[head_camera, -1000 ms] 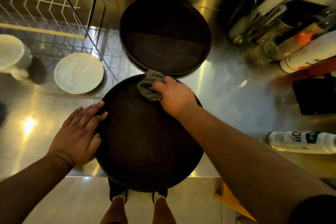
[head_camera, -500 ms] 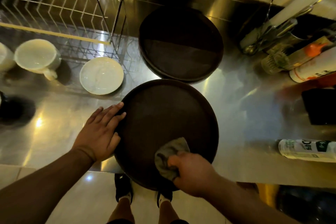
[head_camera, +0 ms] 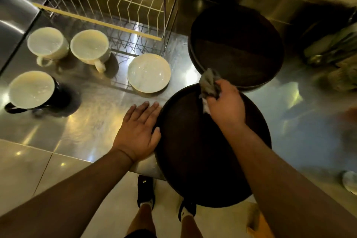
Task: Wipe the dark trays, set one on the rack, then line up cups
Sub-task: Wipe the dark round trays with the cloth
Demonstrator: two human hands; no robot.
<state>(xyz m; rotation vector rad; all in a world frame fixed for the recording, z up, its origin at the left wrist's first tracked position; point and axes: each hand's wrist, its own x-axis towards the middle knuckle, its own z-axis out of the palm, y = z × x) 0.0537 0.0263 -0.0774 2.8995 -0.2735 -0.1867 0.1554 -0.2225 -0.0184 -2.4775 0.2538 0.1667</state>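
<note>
A round dark tray [head_camera: 193, 150] lies on the steel counter, overhanging its front edge. My left hand [head_camera: 139, 133] rests flat and open against the tray's left rim. At the tray's far edge, my right hand [head_camera: 225, 105] is closed on a crumpled grey cloth [head_camera: 208, 83]. A second dark tray [head_camera: 237, 48] leans against the back wall behind it. Two white cups [head_camera: 47, 44] [head_camera: 89, 48] and a dark-sided mug [head_camera: 32, 90] stand at the left. The wire rack [head_camera: 108, 6] is at the back left.
A white saucer [head_camera: 149, 72] sits just left of the trays, in front of the rack. Blurred utensils and bottles [head_camera: 332, 50] crowd the back right. The steel counter [head_camera: 301, 121] is bare to the right of the near tray. My feet show below the counter edge.
My right hand swept the cloth from the tray's near edge up to its far edge. The view shifted left, bringing more cups into sight. My left hand stays on the rim.
</note>
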